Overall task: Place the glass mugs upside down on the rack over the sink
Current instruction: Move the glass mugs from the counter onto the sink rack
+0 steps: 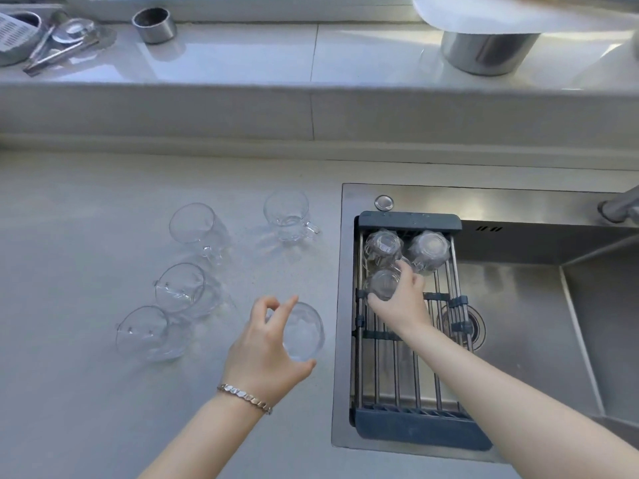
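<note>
A dark-framed metal rack (411,368) spans the left part of the sink. Two glass mugs stand upside down at its far end, one on the left (382,245) and one on the right (430,250). My right hand (403,299) grips a third upside-down mug (380,285) on the rack just in front of them. On the counter, my left hand (266,347) curls around an upright mug (304,331), thumb at its near side. Several more upright mugs stand further left and back, such as one at the near left (152,331) and one at the back (288,214).
The steel sink (539,326) has a drain beside the rack and a tap base (619,207) at the far right. On the raised ledge behind stand a metal cup (154,25), a large metal pot (487,51) and utensils (55,43) at the far left.
</note>
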The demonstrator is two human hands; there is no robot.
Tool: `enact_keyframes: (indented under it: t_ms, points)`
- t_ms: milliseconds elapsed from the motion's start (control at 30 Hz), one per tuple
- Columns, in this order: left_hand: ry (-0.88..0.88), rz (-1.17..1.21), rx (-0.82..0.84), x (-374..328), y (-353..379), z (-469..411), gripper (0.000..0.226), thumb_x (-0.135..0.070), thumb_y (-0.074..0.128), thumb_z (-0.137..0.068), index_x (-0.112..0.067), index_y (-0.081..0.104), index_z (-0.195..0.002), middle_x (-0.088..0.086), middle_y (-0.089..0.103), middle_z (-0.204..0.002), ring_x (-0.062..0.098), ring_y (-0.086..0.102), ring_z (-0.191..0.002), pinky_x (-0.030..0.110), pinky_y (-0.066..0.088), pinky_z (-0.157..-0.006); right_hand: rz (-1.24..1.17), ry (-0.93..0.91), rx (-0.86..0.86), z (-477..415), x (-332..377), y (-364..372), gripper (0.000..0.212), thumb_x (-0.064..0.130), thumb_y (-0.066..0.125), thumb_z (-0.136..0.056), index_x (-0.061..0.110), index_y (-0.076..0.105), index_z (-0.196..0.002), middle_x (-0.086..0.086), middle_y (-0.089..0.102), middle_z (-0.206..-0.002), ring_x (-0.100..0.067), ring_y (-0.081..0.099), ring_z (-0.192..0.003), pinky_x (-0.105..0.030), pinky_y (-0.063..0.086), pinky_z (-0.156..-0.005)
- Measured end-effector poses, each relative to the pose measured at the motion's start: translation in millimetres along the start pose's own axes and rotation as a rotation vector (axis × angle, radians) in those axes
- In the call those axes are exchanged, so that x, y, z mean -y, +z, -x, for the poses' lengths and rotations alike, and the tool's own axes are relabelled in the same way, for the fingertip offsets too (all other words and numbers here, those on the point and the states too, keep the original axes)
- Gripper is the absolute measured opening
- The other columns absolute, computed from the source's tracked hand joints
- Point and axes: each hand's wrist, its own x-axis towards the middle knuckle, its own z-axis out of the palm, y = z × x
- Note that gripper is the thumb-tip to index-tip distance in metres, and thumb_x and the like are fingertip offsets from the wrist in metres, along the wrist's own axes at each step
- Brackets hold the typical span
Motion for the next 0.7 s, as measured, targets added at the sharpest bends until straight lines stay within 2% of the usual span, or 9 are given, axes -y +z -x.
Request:
enact_keyframes:
  t_ms: [67, 200, 267, 333, 400, 500, 567, 633, 700]
  points:
    - [0.002, 0.043, -0.003, -1, 1, -1, 0.086, -0.033, 0.081, -0.060, -0.029, 0.039, -0.135, -0.004, 0.037, -0.124, 0.017, 0.053, -0.111, 0.033, 0.052, -0.081, -0.113, -0.041, 0.085, 5, -12, -11, 0.082, 0.019, 0.067, -0.077, 0.025, 0.016, -0.142, -0.010, 0.026, -0.145, -0.024, 0.037, -0.130, -0.031, 0.036, -0.101]
    - [-0.073, 0.307, 0.059, -18, 5, -6, 0.089, -0.032, 0.086, -0.052, -0.029, 0.045, -0.131, -0.008, 0.038, -0.109, 0.017, 0.056, -0.099, 0.030, 0.050, -0.083, 0.018, -0.187, 0.227, 27, -37, -40, 0.091, 0.011, 0.065, -0.077, 0.031, 0.007, -0.145, 0.003, 0.019, -0.155, -0.012, 0.021, -0.142, -0.029, 0.020, -0.115]
    - [-0.124, 0.475, 0.099, -31, 6, -9, 0.085, -0.035, 0.086, -0.051, -0.031, 0.047, -0.127, -0.008, 0.044, -0.104, 0.013, 0.059, -0.090, 0.023, 0.049, -0.075, 0.016, -0.285, 0.252, 48, -40, -55, 0.092, 0.008, 0.066, -0.076, 0.038, 0.009, -0.143, 0.016, 0.019, -0.153, -0.002, 0.017, -0.141, -0.030, 0.017, -0.118]
    - [-0.200, 0.664, 0.180, -47, 9, -13, 0.080, -0.044, 0.083, -0.047, -0.031, 0.052, -0.119, -0.008, 0.050, -0.105, 0.011, 0.061, -0.086, 0.024, 0.053, -0.070, 0.014, -0.418, 0.340, 75, -37, -65, 0.100, 0.014, 0.074, -0.072, 0.053, 0.007, -0.136, 0.034, 0.015, -0.146, 0.009, 0.016, -0.138, -0.019, 0.015, -0.117]
    - [-0.323, 0.931, 0.362, -65, 18, -14, 0.079, -0.047, 0.085, -0.043, -0.024, 0.057, -0.114, 0.001, 0.057, -0.114, 0.014, 0.064, -0.086, 0.030, 0.059, -0.072, -0.032, -0.549, 0.281, 97, -35, -68, 0.102, 0.028, 0.080, -0.066, 0.059, 0.009, -0.133, 0.035, 0.015, -0.147, 0.009, 0.018, -0.138, -0.009, 0.017, -0.112]
    - [-0.429, 1.082, 0.702, -97, 34, -13, 0.067, -0.052, 0.071, -0.060, -0.015, 0.057, -0.115, 0.010, 0.061, -0.117, 0.023, 0.068, -0.082, 0.034, 0.060, -0.073, -0.191, -0.665, -0.026, 106, -41, -75, 0.078, 0.048, 0.074, -0.067, 0.047, 0.028, -0.129, 0.015, 0.035, -0.139, -0.005, 0.035, -0.132, -0.016, 0.029, -0.109]
    - [-0.375, 0.970, 0.740, -110, 45, -21, 0.057, -0.054, 0.058, -0.078, -0.015, 0.053, -0.121, 0.009, 0.060, -0.116, 0.021, 0.068, -0.081, 0.035, 0.059, -0.076, -0.134, -0.631, -0.077, 99, -42, -92, 0.074, 0.050, 0.076, -0.061, 0.049, 0.033, -0.121, 0.021, 0.042, -0.127, 0.004, 0.043, -0.120, -0.010, 0.034, -0.101]
    - [-0.177, 0.569, 0.549, -111, 54, -37, 0.059, -0.057, 0.046, -0.085, -0.018, 0.047, -0.128, 0.004, 0.058, -0.118, 0.017, 0.066, -0.084, 0.037, 0.055, -0.084, -0.022, -0.464, -0.037, 85, -45, -111, 0.076, 0.042, 0.082, -0.054, 0.051, 0.039, -0.116, 0.023, 0.048, -0.118, 0.010, 0.046, -0.109, -0.008, 0.036, -0.093]
    - [0.130, 0.054, 0.278, -102, 64, -54, 0.052, -0.049, 0.044, -0.090, -0.017, 0.044, -0.131, 0.004, 0.054, -0.125, 0.021, 0.058, -0.105, 0.038, 0.047, -0.093, 0.122, -0.329, -0.050, 65, -52, -119, 0.076, 0.026, 0.085, -0.056, 0.039, 0.046, -0.120, 0.015, 0.050, -0.120, -0.002, 0.050, -0.109, -0.021, 0.039, -0.091]
